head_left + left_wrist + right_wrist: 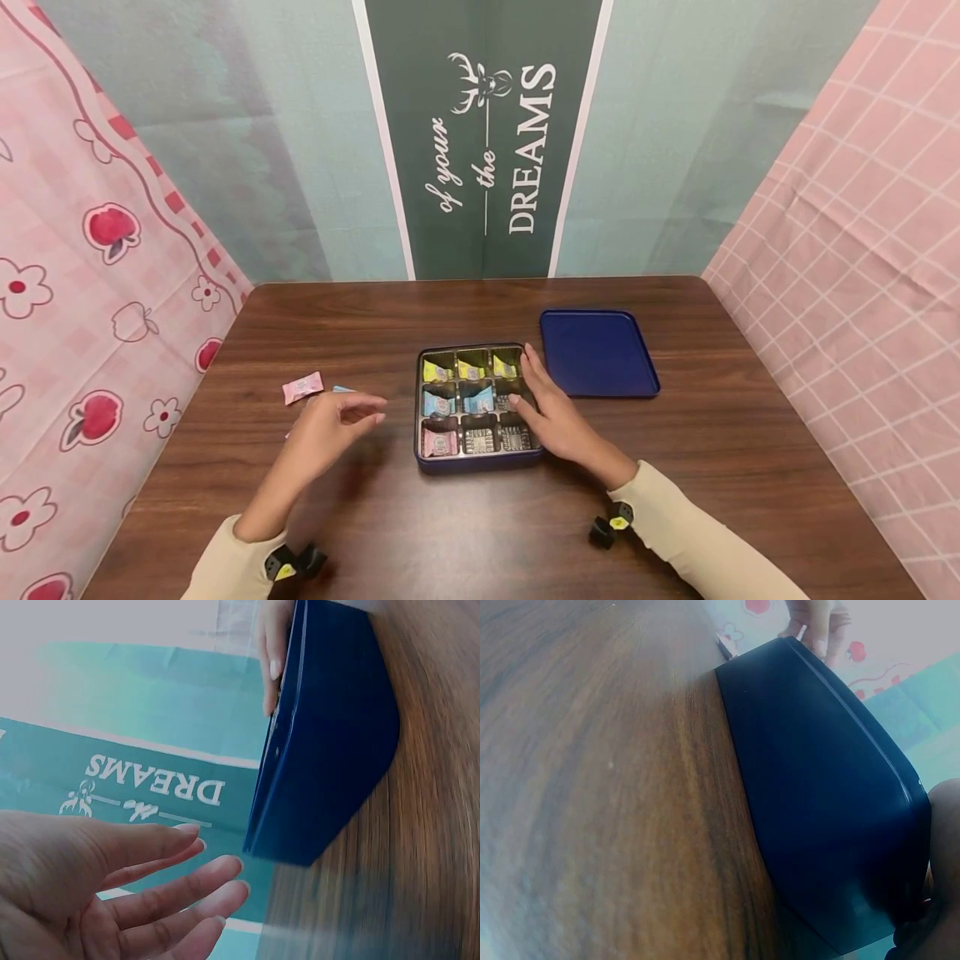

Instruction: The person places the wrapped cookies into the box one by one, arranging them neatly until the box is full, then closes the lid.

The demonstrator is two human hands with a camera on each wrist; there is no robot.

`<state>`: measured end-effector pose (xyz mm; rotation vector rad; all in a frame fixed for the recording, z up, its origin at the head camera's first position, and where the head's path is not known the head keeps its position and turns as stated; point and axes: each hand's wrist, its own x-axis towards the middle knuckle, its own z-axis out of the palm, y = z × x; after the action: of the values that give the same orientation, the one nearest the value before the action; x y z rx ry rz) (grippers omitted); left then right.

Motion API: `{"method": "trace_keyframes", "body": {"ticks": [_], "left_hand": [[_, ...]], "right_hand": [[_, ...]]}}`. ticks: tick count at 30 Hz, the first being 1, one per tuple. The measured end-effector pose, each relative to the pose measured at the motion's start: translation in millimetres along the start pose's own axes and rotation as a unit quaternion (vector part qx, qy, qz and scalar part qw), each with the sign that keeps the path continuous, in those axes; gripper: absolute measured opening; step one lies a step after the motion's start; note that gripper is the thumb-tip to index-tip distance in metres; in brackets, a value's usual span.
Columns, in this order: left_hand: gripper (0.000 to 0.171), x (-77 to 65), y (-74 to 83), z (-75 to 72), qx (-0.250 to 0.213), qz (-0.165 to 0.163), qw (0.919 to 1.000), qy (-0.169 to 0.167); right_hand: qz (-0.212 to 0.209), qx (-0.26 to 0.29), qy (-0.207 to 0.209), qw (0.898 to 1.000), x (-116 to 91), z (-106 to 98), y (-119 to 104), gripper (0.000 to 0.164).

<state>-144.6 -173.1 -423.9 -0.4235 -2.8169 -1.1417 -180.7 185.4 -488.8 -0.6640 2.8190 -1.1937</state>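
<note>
A dark blue tin (480,467) with a divided insert stands mid-table. Its far row holds three yellow-wrapped candies (471,370). Blue-wrapped candies (437,403) lie in the left and middle cells of the centre row, and a pink-wrapped candy (439,442) in the near left cell. Patterned bottoms show in the other cells. My right hand (558,417) rests along the tin's right side, fingers straight, thumb over the rim. Left of the tin hovers my left hand (322,437), holding nothing, its fingers loosely bent; the left wrist view shows the empty fingers (180,900).
A blue lid (598,353) lies at the tin's back right. On the left lies a loose pink-wrapped candy (303,387); a blue wrapper (342,388) peeks out behind my left hand. Fabric hangings surround the wooden table (360,317).
</note>
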Motion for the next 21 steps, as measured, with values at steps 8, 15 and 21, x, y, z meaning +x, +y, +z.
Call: {"method": "trace_keyframes", "body": {"ticks": [8, 15, 21], "left_hand": [[0.015, -10.6, -13.3, -8.1, 0.028, -0.011, 0.999, 0.032], [0.018, -20.8, -23.7, -12.3, 0.046, -0.054, 0.9956, 0.061], [0.022, -31.0, -32.1, -19.4, 0.077, -0.075, 0.9897, 0.094]], "right_hand": [[-0.002, -0.009, 0.005, 1.0, 1.0, -1.7, 1.5, 0.074], [-0.001, -0.004, 0.004, 1.0, 0.5, -1.9, 1.4, 0.074], [0.0, -0.002, 0.003, 1.0, -0.2, -0.2, 0.8, 0.074]]}}
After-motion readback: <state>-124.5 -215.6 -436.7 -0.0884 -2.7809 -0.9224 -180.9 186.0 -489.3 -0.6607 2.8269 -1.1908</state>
